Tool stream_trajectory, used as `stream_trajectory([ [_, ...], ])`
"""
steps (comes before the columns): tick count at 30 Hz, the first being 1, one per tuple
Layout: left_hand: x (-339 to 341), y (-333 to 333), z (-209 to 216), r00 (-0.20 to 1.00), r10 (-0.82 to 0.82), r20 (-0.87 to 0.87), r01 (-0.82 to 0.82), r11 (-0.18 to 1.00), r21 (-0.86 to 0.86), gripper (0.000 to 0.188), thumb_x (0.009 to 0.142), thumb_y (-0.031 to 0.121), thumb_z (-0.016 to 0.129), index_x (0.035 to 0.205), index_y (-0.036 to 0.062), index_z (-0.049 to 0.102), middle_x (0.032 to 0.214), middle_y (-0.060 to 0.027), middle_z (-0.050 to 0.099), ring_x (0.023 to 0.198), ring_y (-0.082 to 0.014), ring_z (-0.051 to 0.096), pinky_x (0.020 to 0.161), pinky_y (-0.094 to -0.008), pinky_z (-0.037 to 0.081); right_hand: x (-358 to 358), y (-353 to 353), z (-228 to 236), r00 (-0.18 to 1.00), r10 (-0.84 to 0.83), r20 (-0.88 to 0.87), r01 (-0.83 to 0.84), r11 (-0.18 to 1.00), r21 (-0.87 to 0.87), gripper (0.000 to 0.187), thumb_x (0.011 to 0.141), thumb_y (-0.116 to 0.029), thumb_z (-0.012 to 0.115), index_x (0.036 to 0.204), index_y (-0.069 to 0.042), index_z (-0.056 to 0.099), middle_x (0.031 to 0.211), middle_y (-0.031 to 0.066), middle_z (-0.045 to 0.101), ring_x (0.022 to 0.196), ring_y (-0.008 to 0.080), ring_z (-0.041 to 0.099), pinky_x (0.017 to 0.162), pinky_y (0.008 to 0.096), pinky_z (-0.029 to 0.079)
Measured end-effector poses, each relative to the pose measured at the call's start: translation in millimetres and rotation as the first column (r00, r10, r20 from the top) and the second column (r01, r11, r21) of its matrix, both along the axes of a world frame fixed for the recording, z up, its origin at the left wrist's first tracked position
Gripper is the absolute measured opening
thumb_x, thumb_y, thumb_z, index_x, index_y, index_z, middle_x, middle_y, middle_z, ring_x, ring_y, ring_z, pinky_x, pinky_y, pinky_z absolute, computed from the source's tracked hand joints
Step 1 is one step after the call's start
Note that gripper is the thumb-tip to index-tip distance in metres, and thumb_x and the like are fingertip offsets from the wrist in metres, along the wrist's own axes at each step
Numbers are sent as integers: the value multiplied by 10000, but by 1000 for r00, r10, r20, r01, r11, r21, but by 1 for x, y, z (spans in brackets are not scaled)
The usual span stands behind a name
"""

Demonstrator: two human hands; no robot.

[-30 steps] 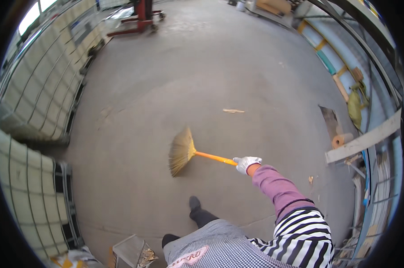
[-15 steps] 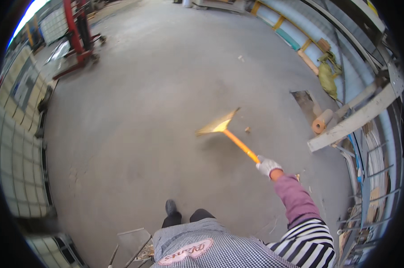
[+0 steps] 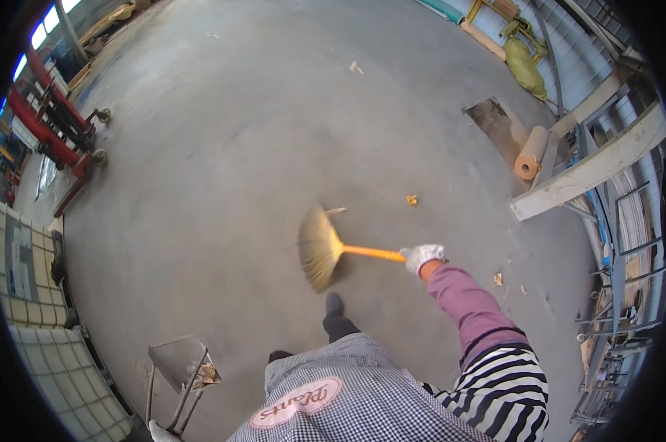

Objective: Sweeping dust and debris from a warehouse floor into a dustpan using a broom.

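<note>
My right hand (image 3: 423, 257), in a white glove, is closed round the orange handle (image 3: 377, 253) of a broom. The broom's yellow, fan-shaped bristles (image 3: 316, 249) spread over the floor ahead of my feet, pointing left. A thin pale scrap (image 3: 336, 211) lies just beyond the bristles. At the lower left, a long-handled dustpan (image 3: 178, 359) holds some brownish debris (image 3: 206, 374). Part of my gloved left hand (image 3: 160, 433) shows at its handle, closed on it and cut off by the picture's edge.
Crumpled yellow litter (image 3: 411, 200) and a tan scrap (image 3: 498, 279) lie to the right on the grey floor (image 3: 222, 184). White caged tanks (image 3: 71, 383) line the left side, with a red lifter (image 3: 53, 132) beyond. A brown roll (image 3: 531, 153) and a pale beam (image 3: 590, 166) stand at the right.
The broom has swung left and nearer to me, its bristles turning from far-left to left. My feet have shifted in a step. More of the dustpan shows, and the left glove has come into view.
</note>
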State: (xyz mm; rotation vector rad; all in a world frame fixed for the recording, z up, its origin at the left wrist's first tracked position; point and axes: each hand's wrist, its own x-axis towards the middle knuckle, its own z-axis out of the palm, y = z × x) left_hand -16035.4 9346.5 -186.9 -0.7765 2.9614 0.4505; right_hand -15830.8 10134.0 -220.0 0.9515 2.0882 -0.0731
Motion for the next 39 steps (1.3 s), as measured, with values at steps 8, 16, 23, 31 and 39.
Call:
stream_trajectory([
  [8,-144,102,-31,912,390,-128,-239,757,608,375,882,269,554,1037,-64,632,985,-140,643,908,-253,591,819,-365,475,-133,244,-8,938,-347,9,326,890,319,310,900,-318,523,1177,-242,640,1196,-5,631,1094,203,610,834,389,519],
  [16,-310,204,-229,926,376,38,-360,846,393,394,793,304,623,1006,-26,649,914,-111,648,771,-224,581,688,-366,477,-83,325,-59,867,-455,-204,491,850,192,458,896,-403,415,1136,-73,623,1100,196,634,1027,349,607,818,430,506],
  [23,-495,453,-117,855,449,262,-481,493,725,309,736,278,662,895,17,619,723,-101,556,661,-249,568,545,-431,489,-145,312,-118,-228,-947,-226,729,-12,-684,336,853,-301,635,1162,-172,614,904,101,702,782,251,686,609,349,541],
  [31,-662,553,-254,844,531,76,-484,691,537,378,815,281,522,1042,3,640,880,-202,678,761,-343,649,635,-435,486,-486,489,-115,240,-947,-211,634,318,-705,335,823,-276,556,1038,-32,634,876,178,665,821,278,664,692,368,525],
  [39,-844,639,-295,661,750,-23,-708,634,310,406,806,296,513,914,-75,639,812,-251,655,769,-416,629,666,-456,478,-979,543,45,708,-625,-330,210,632,-746,157,808,-153,558,882,-17,528,577,74,533,451,199,496,441,350,408],
])
